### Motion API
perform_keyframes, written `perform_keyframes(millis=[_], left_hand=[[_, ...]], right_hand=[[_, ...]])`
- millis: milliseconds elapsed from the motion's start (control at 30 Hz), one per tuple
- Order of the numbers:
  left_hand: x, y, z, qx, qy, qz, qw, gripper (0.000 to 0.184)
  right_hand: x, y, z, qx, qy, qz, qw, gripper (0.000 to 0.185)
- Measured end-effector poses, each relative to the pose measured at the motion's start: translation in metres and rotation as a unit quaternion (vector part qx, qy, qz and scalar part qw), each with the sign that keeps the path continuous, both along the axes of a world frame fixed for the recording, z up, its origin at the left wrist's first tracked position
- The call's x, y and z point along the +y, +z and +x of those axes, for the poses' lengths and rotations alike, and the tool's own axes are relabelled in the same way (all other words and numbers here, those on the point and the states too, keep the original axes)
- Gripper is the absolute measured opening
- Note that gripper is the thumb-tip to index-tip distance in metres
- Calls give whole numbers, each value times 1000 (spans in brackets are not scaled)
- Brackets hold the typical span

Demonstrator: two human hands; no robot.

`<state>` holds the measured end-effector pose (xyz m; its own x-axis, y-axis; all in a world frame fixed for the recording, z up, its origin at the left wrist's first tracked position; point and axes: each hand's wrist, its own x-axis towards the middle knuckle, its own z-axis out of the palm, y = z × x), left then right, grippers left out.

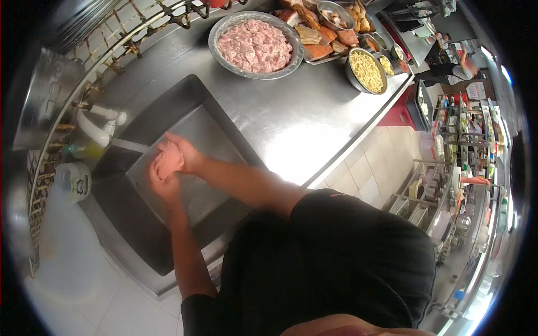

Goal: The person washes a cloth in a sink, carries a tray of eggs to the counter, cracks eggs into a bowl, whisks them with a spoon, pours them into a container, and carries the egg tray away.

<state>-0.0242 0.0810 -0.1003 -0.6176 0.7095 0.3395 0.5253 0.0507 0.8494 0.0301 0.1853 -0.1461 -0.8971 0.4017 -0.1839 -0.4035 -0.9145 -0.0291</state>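
Over the sink (216, 137), a faucet (96, 131) juts toward hands (189, 157) cupping meat (169, 161).

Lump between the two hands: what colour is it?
The lump is pink; best in head view.

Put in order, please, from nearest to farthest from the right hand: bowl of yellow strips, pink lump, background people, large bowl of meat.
1. Pink lump, touching the right hand.
2. Large bowl of meat, on the counter, upper middle.
3. Bowl of yellow strips, farther right on the counter.
4. Background people, upper right.
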Motion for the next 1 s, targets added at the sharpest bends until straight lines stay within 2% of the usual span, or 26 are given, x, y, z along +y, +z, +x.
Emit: perform_keyframes(millis=[33, 67, 133, 167, 233, 267, 300, 367, 400, 467, 500, 533, 600, 633, 700, 767, 833, 900, 967, 1000], left_hand=[[-4, -1, -1, 24, 12, 14, 1000, 34], [-12, 0, -5, 51, 23, 27, 998, 35], [-17, 25, 1, 115, 30, -7, 993, 46], [-20, 34, 5, 145, 35, -25, 989, 52], [-32, 37, 11, -67, -30, -9, 997, 62], [-38, 35, 10, -172, -62, 0, 983, 68], [-46, 22, -1, -302, -150, 74, 939, 75], [-44, 45, 8, -482, -204, 123, 843, 71], [-41, 53, 12, -563, -226, 148, 781, 69], [-38, 36, 9, -546, -213, 103, 804, 63], [-35, 30, 7, -538, -203, 80, 814, 61], [-26, 37, 5, -583, -200, 89, 782, 51], [-10, 48, 4, -545, -224, 71, 805, 31], [-6, 49, 1, -459, -249, 40, 852, 20], [7, 60, -1, -417, -164, -60, 892, 11], [13, 53, -10, -439, -160, -96, 879, 11], [11, 55, -15, -468, -161, -101, 863, 11], [4, 60, -20, -508, -151, -80, 844, 12], [-10, 58, -27, -558, -183, -96, 804, 13], [-17, 58, -30, -581, -200, -103, 782, 13]], right_hand=[[4, 1, -9, 42, -22, 10, 999, 40], [9, 1, -14, 14, -21, 69, 997, 36], [26, 53, -4, -42, -20, 187, 981, 26], [28, 82, 0, -70, -36, 178, 981, 22], [30, 127, 8, -124, -68, 161, 977, 15], [33, 126, 7, -97, -37, 181, 978, 15], [36, 125, 0, -67, -6, 202, 977, 15], [39, 131, -1, -56, 65, 258, 962, 12], [39, 140, -3, -73, 109, 340, 931, 11], [39, 151, -8, -100, 191, 495, 842, 10], [47, 144, -12, -63, 172, 596, 782, 10], [56, 131, -22, -21, 150, 685, 712, 10], [54, 137, -27, -75, 147, 750, 641, 14], [51, 151, -24, -171, 173, 730, 638, 19], [50, 131, -30, -329, 128, 697, 624, 27], [50, 119, -33, -475, 71, 715, 508, 33], [50, 119, -23, -440, 53, 722, 532, 46], [48, 152, 3, -256, 89, 699, 662, 62], [47, 167, 32, -129, 25, 889, 438, 77], [40, 169, 43, -124, 32, 914, 385, 80]])
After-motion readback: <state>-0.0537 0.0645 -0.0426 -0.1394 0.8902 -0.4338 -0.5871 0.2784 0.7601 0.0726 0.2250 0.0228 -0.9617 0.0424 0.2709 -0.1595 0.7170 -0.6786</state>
